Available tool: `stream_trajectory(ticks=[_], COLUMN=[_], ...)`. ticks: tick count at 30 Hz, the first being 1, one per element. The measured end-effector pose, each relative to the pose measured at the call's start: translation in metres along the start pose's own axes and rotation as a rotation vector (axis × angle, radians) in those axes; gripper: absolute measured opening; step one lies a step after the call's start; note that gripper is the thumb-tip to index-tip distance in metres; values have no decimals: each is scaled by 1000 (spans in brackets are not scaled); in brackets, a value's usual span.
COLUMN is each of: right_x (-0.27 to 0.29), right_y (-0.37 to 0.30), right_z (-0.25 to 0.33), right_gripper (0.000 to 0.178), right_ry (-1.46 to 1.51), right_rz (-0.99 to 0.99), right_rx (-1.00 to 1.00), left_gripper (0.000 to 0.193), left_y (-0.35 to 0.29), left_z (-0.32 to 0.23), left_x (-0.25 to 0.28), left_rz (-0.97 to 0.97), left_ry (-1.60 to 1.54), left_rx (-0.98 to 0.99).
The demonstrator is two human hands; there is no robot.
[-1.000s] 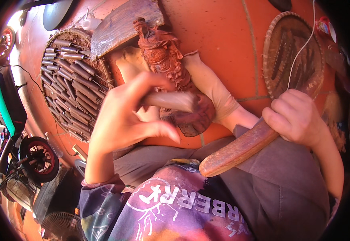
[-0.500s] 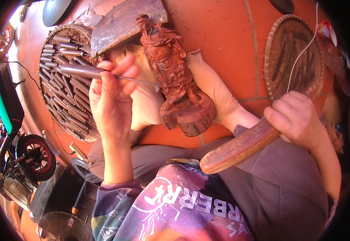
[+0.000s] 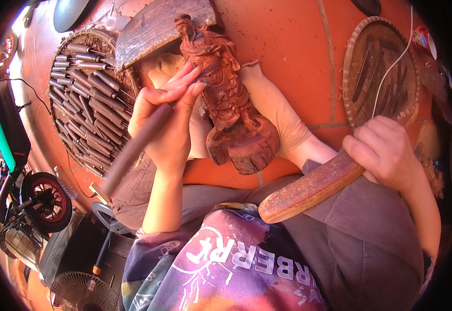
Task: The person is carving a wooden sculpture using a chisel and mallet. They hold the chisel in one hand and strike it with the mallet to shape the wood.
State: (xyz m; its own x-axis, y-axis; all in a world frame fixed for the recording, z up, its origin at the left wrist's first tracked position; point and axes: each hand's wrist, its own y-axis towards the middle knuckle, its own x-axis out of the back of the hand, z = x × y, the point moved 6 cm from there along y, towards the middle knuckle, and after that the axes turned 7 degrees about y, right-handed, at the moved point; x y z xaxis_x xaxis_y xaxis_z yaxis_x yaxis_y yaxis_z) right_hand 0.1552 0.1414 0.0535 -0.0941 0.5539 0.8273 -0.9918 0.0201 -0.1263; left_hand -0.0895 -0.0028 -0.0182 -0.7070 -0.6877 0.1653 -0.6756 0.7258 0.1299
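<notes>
A reddish-brown carved wooden figure (image 3: 221,88) on a rough round base is held between my bare feet (image 3: 275,106). My left hand (image 3: 166,132) is closed around a carving chisel (image 3: 137,150), its dark handle slanting down to the left. The chisel's tip end is at the figure's left side, near the chest, mostly hidden by my fingers; I cannot tell whether it touches the wood. Over my right thigh, my right hand (image 3: 382,150) grips a thick wooden mallet (image 3: 311,187) shaped like a bar, its blunt end pointing left.
On the left lies a round woven tray (image 3: 55,111) full of chisels. A flatter basket (image 3: 346,78) with dark tools and a white cord stands at the right. Behind the figure is a curved wooden board (image 3: 151,31). A fan (image 3: 83,293) sits at lower left.
The chisel has swung round in my left hand: its handle now points down-left instead of up-left. That hand has moved up and right, closer to the figure. My right hand and the mallet barely moved.
</notes>
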Motion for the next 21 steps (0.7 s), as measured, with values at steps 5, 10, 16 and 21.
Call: stream_trajectory(ticks=[5, 10, 16, 21], right_x=[-1, -1, -3, -3], right_y=[-1, 0, -2, -3], right_z=[-1, -1, -2, -3], right_gripper=[16, 17, 18, 19], right_ry=[5, 1, 5, 10], right_rz=[2, 0, -1, 6], right_rx=[-15, -22, -30, -37], left_gripper=[22, 23, 21, 18], left_y=[-1, -4, 1, 10], left_z=[6, 7, 0, -5], left_x=[-3, -5, -6, -4], left_rz=[52, 80, 35, 35], left_ry=[115, 181, 124, 112], left_rx=[-111, -210, -77, 55])
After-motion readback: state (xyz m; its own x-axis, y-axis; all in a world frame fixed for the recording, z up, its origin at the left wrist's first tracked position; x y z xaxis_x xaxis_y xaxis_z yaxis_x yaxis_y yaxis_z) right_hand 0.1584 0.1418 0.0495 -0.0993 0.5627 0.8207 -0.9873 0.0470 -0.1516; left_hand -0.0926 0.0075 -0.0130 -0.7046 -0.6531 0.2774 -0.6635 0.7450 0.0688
